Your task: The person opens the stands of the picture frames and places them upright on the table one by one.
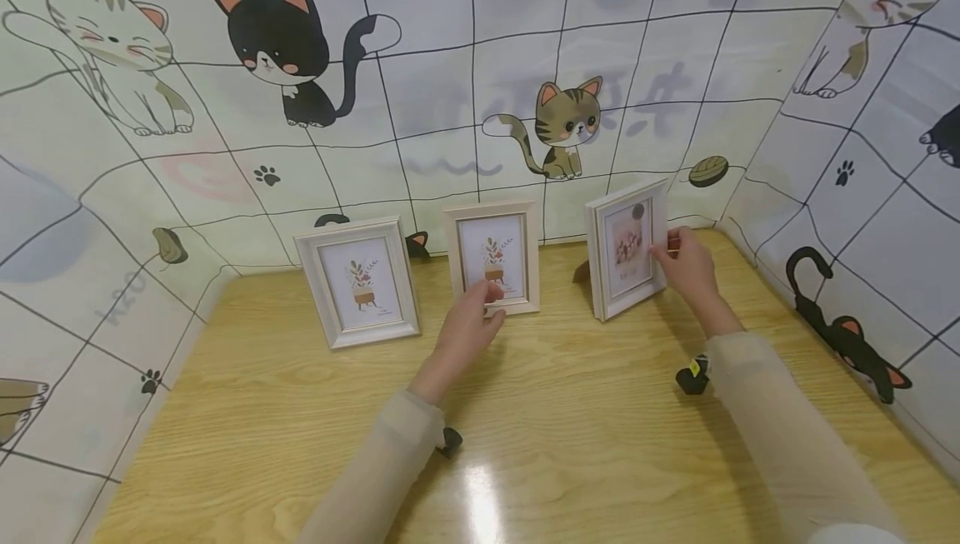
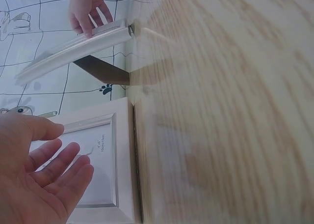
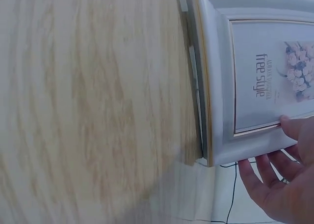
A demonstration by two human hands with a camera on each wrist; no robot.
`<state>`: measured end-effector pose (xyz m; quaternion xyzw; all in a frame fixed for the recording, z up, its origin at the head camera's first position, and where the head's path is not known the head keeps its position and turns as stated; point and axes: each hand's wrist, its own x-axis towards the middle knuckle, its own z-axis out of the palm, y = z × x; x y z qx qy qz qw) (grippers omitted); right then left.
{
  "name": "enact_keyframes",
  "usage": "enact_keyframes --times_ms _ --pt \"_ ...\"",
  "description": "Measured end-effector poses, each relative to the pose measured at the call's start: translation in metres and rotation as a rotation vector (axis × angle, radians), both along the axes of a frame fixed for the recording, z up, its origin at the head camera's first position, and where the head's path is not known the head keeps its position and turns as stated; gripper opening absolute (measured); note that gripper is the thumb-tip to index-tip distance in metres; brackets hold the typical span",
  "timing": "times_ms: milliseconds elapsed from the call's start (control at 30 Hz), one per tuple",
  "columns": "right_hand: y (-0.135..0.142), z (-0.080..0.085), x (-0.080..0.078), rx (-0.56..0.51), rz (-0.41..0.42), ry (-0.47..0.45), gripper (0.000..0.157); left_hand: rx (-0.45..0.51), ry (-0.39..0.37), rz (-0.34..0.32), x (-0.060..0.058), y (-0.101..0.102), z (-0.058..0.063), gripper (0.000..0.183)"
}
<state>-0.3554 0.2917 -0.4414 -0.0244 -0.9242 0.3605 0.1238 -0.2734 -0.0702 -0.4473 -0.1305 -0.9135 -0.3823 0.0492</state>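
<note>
Three picture frames stand upright on the wooden table. My right hand (image 1: 684, 265) holds the right edge of the white picture frame (image 1: 600, 265), which has a flower print. In the right wrist view its thumb (image 3: 292, 126) lies on the front, with the fingers along the side edge. The left wrist view shows this frame's brown back stand (image 2: 103, 69) folded out. My left hand (image 1: 468, 323) hovers before the middle cream picture frame (image 1: 532, 269), fingers loosely bent and holding nothing. It overlaps that frame's lower part. A silvery-white picture frame (image 1: 408, 302) with a plant print stands at left.
Behind the frames and along both sides rise pale walls (image 1: 435, 111) with cat drawings and dark grid lines. The wooden table (image 1: 570, 444) reaches from the back wall towards me. Small black wrist devices (image 1: 692, 377) show under my sleeves.
</note>
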Motion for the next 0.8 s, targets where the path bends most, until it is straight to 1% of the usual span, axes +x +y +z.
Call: enact_keyframes --times_ms 233,433,667,800 --pt "0.003 0.001 0.009 0.045 0.035 -0.016 0.047 -0.002 -0.005 -0.001 0.001 0.001 -0.001 0.025" --pt "0.002 0.003 0.017 0.062 0.039 -0.036 0.045 -0.004 -0.004 -0.004 0.003 0.001 0.0 0.025" --pt "-0.001 0.002 0.024 0.101 0.033 -0.046 0.042 -0.01 0.026 -0.006 0.003 0.002 0.0 0.024" --pt "-0.004 0.001 0.03 0.122 0.039 -0.056 0.042 -0.012 0.018 -0.011 0.003 0.002 0.0 0.025"
